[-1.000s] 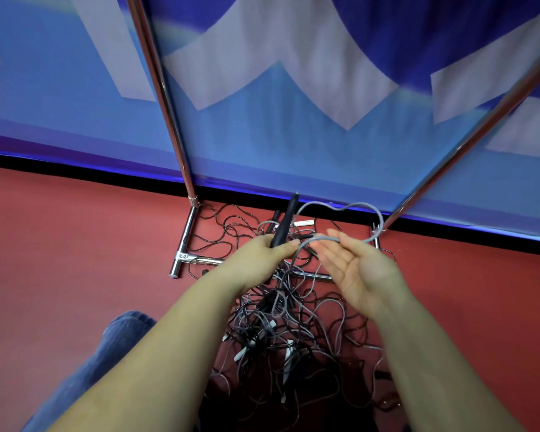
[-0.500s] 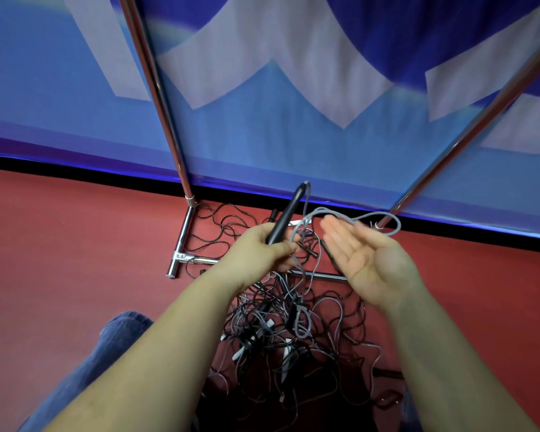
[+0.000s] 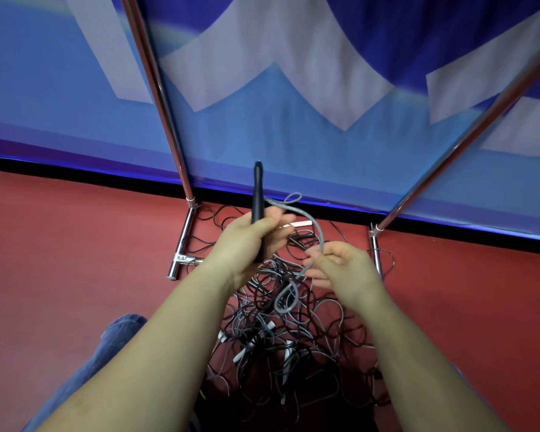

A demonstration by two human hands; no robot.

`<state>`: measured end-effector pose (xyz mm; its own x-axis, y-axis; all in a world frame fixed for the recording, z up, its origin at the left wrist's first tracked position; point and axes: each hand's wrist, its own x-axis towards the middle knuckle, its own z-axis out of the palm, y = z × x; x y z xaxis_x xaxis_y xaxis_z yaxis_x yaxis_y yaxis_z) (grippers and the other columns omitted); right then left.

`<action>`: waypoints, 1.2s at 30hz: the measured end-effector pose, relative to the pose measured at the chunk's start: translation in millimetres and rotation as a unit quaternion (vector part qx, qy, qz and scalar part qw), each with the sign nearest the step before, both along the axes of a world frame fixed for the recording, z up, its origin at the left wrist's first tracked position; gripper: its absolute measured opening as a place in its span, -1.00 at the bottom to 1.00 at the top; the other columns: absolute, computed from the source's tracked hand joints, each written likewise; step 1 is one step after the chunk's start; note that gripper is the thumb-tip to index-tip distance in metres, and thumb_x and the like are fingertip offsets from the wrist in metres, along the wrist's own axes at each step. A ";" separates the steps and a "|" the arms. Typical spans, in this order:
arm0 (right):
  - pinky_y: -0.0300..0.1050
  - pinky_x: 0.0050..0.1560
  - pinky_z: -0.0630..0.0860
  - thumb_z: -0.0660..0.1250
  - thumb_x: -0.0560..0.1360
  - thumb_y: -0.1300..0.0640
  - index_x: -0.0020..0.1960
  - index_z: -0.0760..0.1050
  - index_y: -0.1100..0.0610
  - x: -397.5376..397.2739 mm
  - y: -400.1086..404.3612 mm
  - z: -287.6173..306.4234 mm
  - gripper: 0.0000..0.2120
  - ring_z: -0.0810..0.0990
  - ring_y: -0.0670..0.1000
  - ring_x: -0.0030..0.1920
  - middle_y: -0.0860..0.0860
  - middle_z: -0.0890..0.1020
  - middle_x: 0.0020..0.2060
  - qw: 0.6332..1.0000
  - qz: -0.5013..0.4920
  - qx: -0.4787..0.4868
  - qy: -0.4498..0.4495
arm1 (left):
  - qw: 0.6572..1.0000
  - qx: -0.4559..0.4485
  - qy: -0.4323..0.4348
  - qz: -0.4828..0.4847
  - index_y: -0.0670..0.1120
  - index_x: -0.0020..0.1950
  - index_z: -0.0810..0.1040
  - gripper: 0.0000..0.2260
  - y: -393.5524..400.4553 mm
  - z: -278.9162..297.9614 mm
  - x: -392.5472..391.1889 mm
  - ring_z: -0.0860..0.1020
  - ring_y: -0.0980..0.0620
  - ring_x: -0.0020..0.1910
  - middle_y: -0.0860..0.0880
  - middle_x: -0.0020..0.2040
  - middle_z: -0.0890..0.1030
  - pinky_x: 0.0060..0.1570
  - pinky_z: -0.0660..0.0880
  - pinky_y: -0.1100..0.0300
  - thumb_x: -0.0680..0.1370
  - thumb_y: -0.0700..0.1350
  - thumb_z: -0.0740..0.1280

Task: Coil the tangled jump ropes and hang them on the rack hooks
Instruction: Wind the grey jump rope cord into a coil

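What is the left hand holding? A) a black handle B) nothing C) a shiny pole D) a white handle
A: the left hand is wrapped around a black handle that sticks up above the fingers, with a grey rope running from it to the right hand.

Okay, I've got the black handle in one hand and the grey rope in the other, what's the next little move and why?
Probably bring the right hand up to the left hand and lay its stretch of grey rope against the black handle as one loop. The rope already arcs from the handle to the right hand's fingers, while its lower part trails into the tangled pile, so draw gently.
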<state>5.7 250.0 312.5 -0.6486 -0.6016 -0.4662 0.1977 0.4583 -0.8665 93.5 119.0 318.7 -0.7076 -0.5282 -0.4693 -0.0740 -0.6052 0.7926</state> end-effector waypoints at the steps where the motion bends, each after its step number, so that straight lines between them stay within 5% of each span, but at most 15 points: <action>1: -0.23 -0.21 0.61 0.27 0.55 0.23 -0.15 0.52 0.10 -0.9 -1.3 3.7 -0.87 0.66 -0.08 -0.31 0.04 0.66 -0.25 0.999 -0.030 -0.029 -0.032 | 0.996 -0.064 -0.042 -0.036 -0.04 0.03 0.58 -0.91 1.7 -4.6 1.3 0.62 0.04 -0.06 -0.10 0.01 0.68 0.04 0.53 0.15 0.56 -0.15 0.33; 3: -0.23 -0.23 0.63 0.28 0.55 0.23 -0.11 0.53 0.16 -2.1 -2.3 9.1 -0.91 0.68 -0.06 -0.31 0.05 0.68 -0.28 0.991 -0.075 -0.075 -0.083 | 0.971 -0.171 -0.105 -0.130 -0.03 0.05 0.61 -0.86 7.6 -11.6 4.5 0.56 0.09 -0.15 -0.12 -0.03 0.67 0.00 0.47 0.22 0.50 -0.09 0.41; 5: -0.23 -0.25 0.63 0.27 0.56 0.22 -0.07 0.50 0.21 -2.2 -2.4 11.7 -0.93 0.69 -0.03 -0.29 0.04 0.69 -0.32 0.982 -0.111 -0.105 -0.115 | 0.944 -0.227 -0.125 -0.204 -0.11 0.10 0.59 -0.85 13.1 -14.3 6.3 0.47 0.23 -0.41 -0.02 -0.23 0.60 -0.30 0.39 0.41 0.54 -0.15 0.38; 7: -0.25 -0.28 0.62 0.26 0.56 0.22 -0.07 0.49 0.22 -2.5 -1.6 14.0 -0.92 0.69 -0.03 -0.30 0.04 0.69 -0.34 0.971 -0.150 -0.128 -0.138 | 0.916 -0.279 -0.150 -0.246 -0.15 0.10 0.57 -0.85 15.0 -14.9 6.5 0.37 0.19 -0.49 -0.02 -0.28 0.52 -0.44 0.31 0.37 0.55 -0.17 0.36; 13: -0.28 -0.33 0.59 0.24 0.58 0.18 -0.07 0.48 0.22 -16.7 3.5 25.6 -0.88 0.69 -0.05 -0.30 0.06 0.69 -0.35 0.915 -0.268 -0.214 -0.212 | 0.866 -0.332 -0.230 -0.296 0.00 -0.07 0.53 -0.95 12.7 -24.5 11.6 0.40 0.10 -0.40 0.01 -0.23 0.54 -0.33 0.34 0.27 0.55 -0.14 0.36; 17: -0.29 -0.34 0.58 0.24 0.57 0.17 -0.08 0.48 0.22 -16.5 3.6 32.2 -0.88 0.70 -0.05 -0.29 0.06 0.69 -0.35 0.914 -0.268 -0.218 -0.212 | 0.914 -0.281 -0.183 -0.228 0.00 0.05 0.56 -0.89 14.2 -21.8 9.6 0.46 0.08 -0.34 0.02 -0.20 0.56 -0.41 0.35 0.42 0.54 -0.11 0.38; 20: -0.27 -0.33 0.59 0.24 0.57 0.18 -0.08 0.48 0.22 -9.9 0.2 32.9 -0.89 0.70 -0.04 -0.30 0.07 0.69 -0.35 0.925 -0.237 -0.207 -0.214 | 0.957 -0.207 -0.094 -0.181 -0.02 0.10 0.58 -0.84 15.8 -17.1 4.1 0.60 0.19 -0.14 0.04 -0.02 0.66 -0.10 0.44 0.51 0.54 -0.17 0.38; 24: -0.31 -0.37 0.56 0.23 0.57 0.16 -0.08 0.48 0.19 -13.1 0.5 40.3 -0.87 0.69 -0.08 -0.29 0.06 0.70 -0.33 0.900 -0.252 -0.249 -0.255 | 0.948 -0.229 -0.078 -0.209 -0.08 0.00 0.60 -0.93 18.2 -16.5 3.8 0.58 0.15 -0.17 0.06 -0.15 0.65 0.01 0.47 0.28 0.53 -0.21 0.37; 27: -0.33 -0.33 0.57 0.20 0.59 0.14 -0.06 0.48 0.19 -16.2 2.9 42.2 -0.85 0.70 -0.09 -0.25 0.06 0.71 -0.29 0.883 -0.262 -0.272 -0.277 | 0.944 -0.236 -0.061 -0.222 -0.09 -0.04 0.56 -0.94 20.7 -12.3 4.0 0.57 0.26 -0.21 0.14 -0.22 0.62 -0.08 0.44 0.43 0.53 -0.23 0.37; 30: -0.26 -0.26 0.61 0.17 0.60 0.15 0.00 0.48 0.21 -19.4 3.3 39.8 -0.83 0.70 -0.05 -0.20 0.08 0.71 -0.23 0.882 -0.248 -0.283 -0.282 | 0.963 -0.192 -0.043 -0.184 -0.06 -0.13 0.54 -0.88 21.8 -11.6 1.8 0.59 0.10 -0.17 0.01 -0.17 0.62 0.00 0.54 0.21 0.54 -0.26 0.35; 32: -0.16 -0.12 0.62 0.18 0.59 0.24 0.10 0.47 0.20 -18.3 1.5 31.6 -0.85 0.69 0.01 -0.12 0.10 0.69 -0.12 0.935 -0.173 -0.213 -0.222 | 0.984 -0.132 -0.033 -0.117 -0.08 -0.13 0.53 -0.88 20.0 -11.0 -0.3 0.57 0.08 -0.29 -0.03 -0.26 0.58 -0.14 0.58 0.21 0.55 -0.28 0.32; 34: -0.10 0.07 0.54 0.21 0.54 0.39 0.25 0.43 0.16 -11.2 1.7 18.5 -0.67 0.61 0.02 0.00 0.11 0.62 0.05 0.995 -0.027 -0.059 -0.072 | 0.997 -0.054 -0.016 -0.049 -0.11 -0.11 0.51 -0.90 16.9 -7.9 -2.0 0.60 0.09 -0.37 0.01 -0.35 0.60 -0.22 0.62 0.24 0.56 -0.28 0.30; 36: -0.10 0.25 0.45 0.25 0.52 0.38 0.30 0.43 0.14 0.7 3.4 5.9 -0.62 0.54 -0.02 0.11 0.07 0.57 0.15 0.989 0.129 0.051 0.047 | 1.000 0.007 0.002 -0.012 -0.12 -0.10 0.50 -0.92 14.0 -4.9 -3.0 0.62 0.08 -0.39 0.02 -0.37 0.62 -0.23 0.62 0.21 0.57 -0.26 0.28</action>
